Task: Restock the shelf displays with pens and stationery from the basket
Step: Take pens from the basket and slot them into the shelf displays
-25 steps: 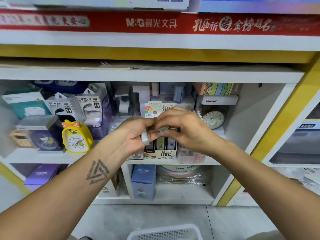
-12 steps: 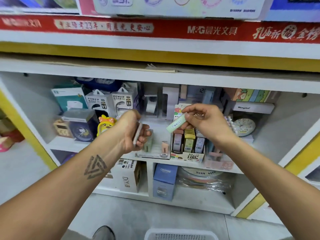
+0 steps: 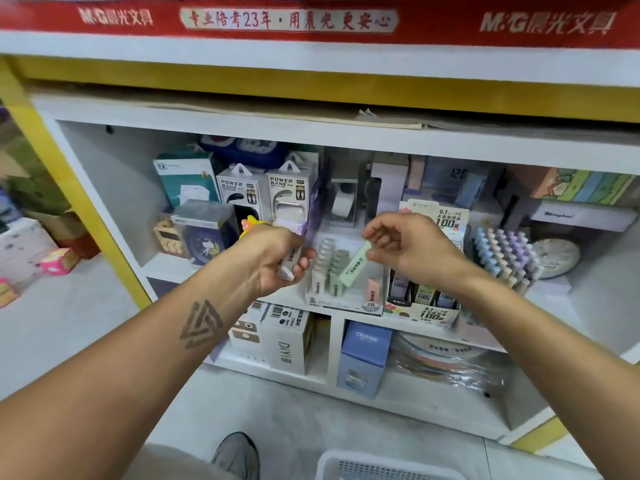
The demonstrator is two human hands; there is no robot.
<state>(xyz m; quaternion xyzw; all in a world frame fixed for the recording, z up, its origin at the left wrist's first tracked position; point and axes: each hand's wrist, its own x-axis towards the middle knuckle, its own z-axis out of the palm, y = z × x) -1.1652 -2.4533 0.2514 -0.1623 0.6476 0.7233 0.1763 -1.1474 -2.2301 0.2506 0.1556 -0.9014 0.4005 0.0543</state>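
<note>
A pale green lead case [image 3: 354, 268] hangs tilted from the right hand [image 3: 412, 249], pinched at its upper end between thumb and curled fingers [image 3: 375, 233], its lower end just above the white display tray [image 3: 346, 299] on the middle shelf [image 3: 588, 271]. The left hand [image 3: 277, 258] has its fingers wrapped round a small bundle of whitish cases [image 3: 290, 263], held just left of the tray. In the tray, rows of matching white and green cases stand upright toward its left side, with one pink case alone near the front right by a "2B" mark. Just right of the tray sits a cardboard lead display [image 3: 424, 299] printed "0.7" and "100", its backing card rising behind the right hand. Further right a block of pastel pens [image 3: 505, 258] stands in slanted rows, and a round clock [image 3: 557, 258] lies beyond it. Left of the hands are two power bank boxes [image 3: 263, 192] and a boxed clock [image 3: 204, 233]. The shelf below carries a white box marked "DIY" [image 3: 285, 344] and a blue box [image 3: 363, 358]. At the bottom edge, a white basket [image 3: 346, 467] sits on the floor beside a grey shoe [image 3: 237, 455].
</note>
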